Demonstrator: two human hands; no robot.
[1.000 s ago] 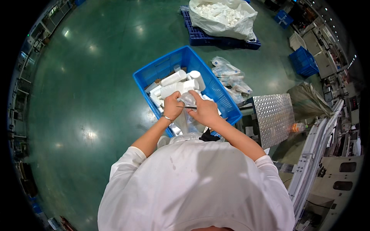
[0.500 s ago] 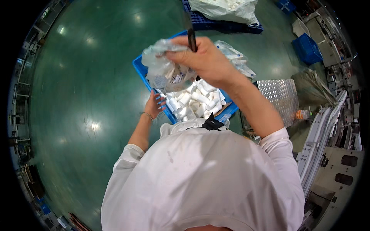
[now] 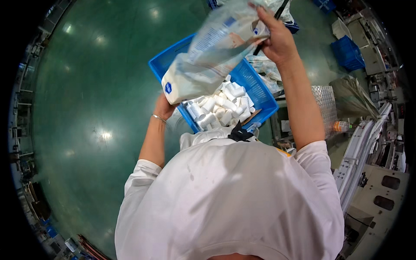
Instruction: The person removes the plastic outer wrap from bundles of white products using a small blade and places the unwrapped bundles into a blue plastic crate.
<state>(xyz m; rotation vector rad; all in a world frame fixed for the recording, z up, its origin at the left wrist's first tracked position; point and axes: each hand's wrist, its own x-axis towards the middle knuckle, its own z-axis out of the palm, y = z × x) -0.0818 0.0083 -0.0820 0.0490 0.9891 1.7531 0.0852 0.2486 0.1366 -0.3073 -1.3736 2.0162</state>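
Note:
A printed translucent plastic bag [image 3: 208, 56] is stretched slantwise over a blue crate [image 3: 268, 105]. Its upper end is gripped by my right hand [image 3: 277, 41], which also has a slim black tool [image 3: 281, 11] in it; the tool's exact kind is unclear. At the bag's lower, bulging white corner is my left hand [image 3: 163, 106], holding it from beneath, with the fingers mostly hidden behind the bag. Under the bag, many short white rolls [image 3: 227, 102] lie heaped in the crate's near part. A strip of brown cardboard [image 3: 251, 119] rests at the crate's near right side.
More plastic bags [image 3: 264, 67] lie just beyond the crate on the right. A textured metal plate [image 3: 324, 102] and a long pale rail [image 3: 353, 162] are on my right, near machinery. Farther right stands another blue crate [image 3: 348, 53]. Green floor [image 3: 95, 95] stretches to the left.
My right hand has moved up and right, drawing the crumpled bag out long. My left hand has gone from the crate's edge to the bag's lower corner.

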